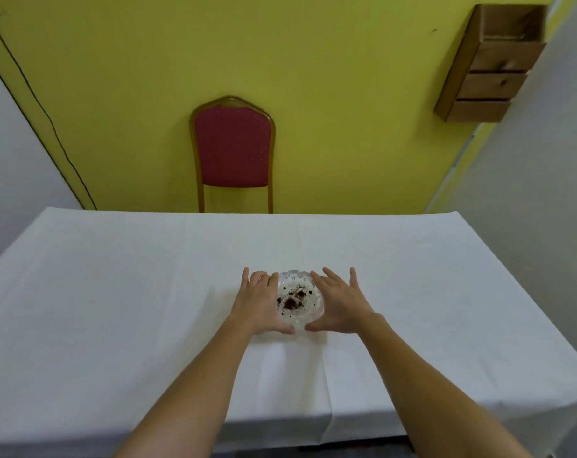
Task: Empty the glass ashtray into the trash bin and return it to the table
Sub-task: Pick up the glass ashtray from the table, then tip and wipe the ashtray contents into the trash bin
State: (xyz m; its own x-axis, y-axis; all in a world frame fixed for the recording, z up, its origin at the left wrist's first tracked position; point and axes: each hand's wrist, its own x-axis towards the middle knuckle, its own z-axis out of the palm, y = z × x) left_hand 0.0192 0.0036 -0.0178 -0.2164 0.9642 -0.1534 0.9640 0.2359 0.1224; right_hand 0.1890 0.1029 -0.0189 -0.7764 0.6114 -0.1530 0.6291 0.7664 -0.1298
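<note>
The clear cut-glass ashtray (299, 300), holding dark ash and crumbs, sits near the middle of the white-clothed table (115, 292); left hand (260, 300) cups its left rim, fingers spread, and right hand (338, 304) flanks the right rim, open; neither has visibly lifted it. Advised: close both evenly, lift level; tilting would spill ash on the cloth; no trash bin in view.

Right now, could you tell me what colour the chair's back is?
Red with gold frame, chair, head view.

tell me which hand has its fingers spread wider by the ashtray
The right hand: its fingers fan apart beside the glass ashtray, while the left hand keeps its fingers together.
</note>
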